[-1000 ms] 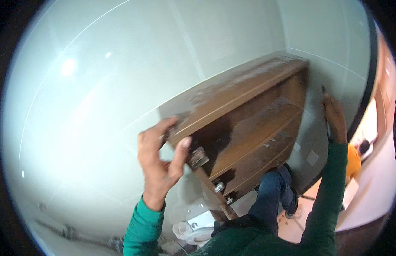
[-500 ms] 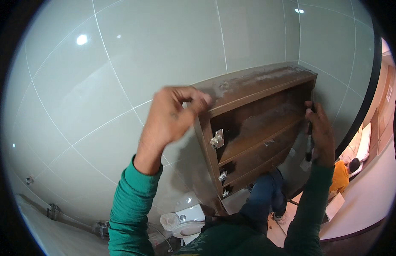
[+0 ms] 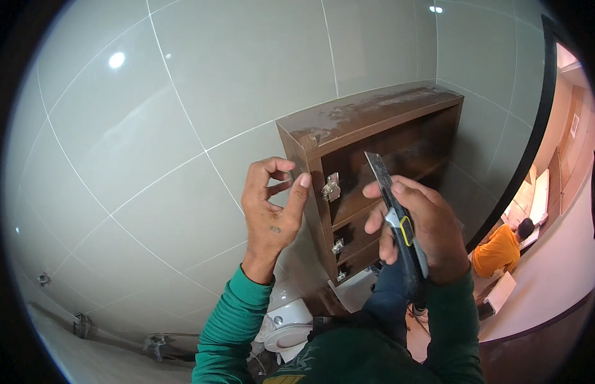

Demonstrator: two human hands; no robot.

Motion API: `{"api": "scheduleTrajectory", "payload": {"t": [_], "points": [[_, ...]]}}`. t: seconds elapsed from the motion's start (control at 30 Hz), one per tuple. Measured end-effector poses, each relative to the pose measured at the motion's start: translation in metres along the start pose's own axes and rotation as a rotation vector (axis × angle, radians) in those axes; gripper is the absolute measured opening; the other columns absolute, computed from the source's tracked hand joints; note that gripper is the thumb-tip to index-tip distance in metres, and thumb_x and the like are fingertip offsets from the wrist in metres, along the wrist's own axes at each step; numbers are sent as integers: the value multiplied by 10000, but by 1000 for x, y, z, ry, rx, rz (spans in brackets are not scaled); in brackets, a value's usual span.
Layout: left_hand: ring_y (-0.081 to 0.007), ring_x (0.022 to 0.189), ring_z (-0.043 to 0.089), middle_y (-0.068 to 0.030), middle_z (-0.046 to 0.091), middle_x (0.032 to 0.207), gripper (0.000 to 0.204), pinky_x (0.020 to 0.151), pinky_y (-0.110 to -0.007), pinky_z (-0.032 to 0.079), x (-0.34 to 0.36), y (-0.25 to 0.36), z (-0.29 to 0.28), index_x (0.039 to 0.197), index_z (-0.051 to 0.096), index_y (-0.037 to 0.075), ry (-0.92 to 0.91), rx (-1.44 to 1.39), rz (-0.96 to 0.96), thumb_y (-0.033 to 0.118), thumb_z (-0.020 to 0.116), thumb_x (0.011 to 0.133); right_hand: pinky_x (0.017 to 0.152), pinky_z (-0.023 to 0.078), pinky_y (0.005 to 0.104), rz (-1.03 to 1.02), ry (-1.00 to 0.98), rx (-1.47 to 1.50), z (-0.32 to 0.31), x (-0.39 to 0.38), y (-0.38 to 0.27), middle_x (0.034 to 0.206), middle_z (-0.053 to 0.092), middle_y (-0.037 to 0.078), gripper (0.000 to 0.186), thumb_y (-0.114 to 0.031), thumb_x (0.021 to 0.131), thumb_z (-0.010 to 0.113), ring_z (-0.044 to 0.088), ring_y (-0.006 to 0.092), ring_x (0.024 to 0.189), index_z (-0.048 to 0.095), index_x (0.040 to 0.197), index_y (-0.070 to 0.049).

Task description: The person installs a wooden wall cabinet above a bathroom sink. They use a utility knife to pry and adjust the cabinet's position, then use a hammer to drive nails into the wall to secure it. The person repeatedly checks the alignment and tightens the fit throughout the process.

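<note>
In my right hand (image 3: 429,221) is a utility knife (image 3: 400,221) with a dark body and a yellow-edged slider. Its long blade is out and points up toward the cabinet, apart from the wood. My left hand (image 3: 272,208) is raised beside the cabinet's left side, fingers curled with a gap between thumb and fingertips; nothing shows between them. The open-fronted brown wooden cabinet (image 3: 368,141) stands against the tiled wall, its top smeared with pale dust. Metal hinges (image 3: 331,187) are fixed down the inner left edge. My right hand partly hides the shelves.
Below the cabinet's left side is a white toilet (image 3: 290,333). Pipe fittings (image 3: 81,325) stick out at the lower left of the tiled wall (image 3: 137,141). Past the dark door frame (image 3: 528,147) at right, a person in an orange top (image 3: 500,249) bends over a pale board.
My right hand has come from the cabinet's right side to its front, bringing the knife blade-up into view. My left hand has dropped away from the cabinet's top corner.
</note>
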State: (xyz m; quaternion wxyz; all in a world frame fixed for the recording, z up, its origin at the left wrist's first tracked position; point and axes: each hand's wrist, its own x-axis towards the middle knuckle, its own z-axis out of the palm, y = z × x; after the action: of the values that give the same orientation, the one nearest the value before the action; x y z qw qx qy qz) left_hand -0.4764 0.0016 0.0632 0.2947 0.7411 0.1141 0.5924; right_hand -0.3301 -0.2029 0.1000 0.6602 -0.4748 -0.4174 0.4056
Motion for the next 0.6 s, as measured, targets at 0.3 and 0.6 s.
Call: {"api": "scheduleTrajectory", "payload": {"t": [0.3, 0.6], "points": [[-136, 885, 593, -71, 641, 1088, 277, 725, -299, 564, 9, 25, 2, 1151, 646, 28, 17, 6, -30, 138, 762, 925, 574, 535, 303, -236, 170, -242, 37, 24, 18, 783, 633, 91, 309, -249, 1098, 452, 624, 159, 580, 591, 1227, -5], [-136, 987, 580, -90, 614, 1087, 296, 760, -307, 537, -32, 22, -2, 1170, 606, 16, -27, -286, -246, 214, 705, 971, 557, 529, 297, -226, 171, 15, 23, 32, 27, 744, 643, 73, 380, -373, 1113, 425, 629, 150, 601, 560, 1182, -24]]}}
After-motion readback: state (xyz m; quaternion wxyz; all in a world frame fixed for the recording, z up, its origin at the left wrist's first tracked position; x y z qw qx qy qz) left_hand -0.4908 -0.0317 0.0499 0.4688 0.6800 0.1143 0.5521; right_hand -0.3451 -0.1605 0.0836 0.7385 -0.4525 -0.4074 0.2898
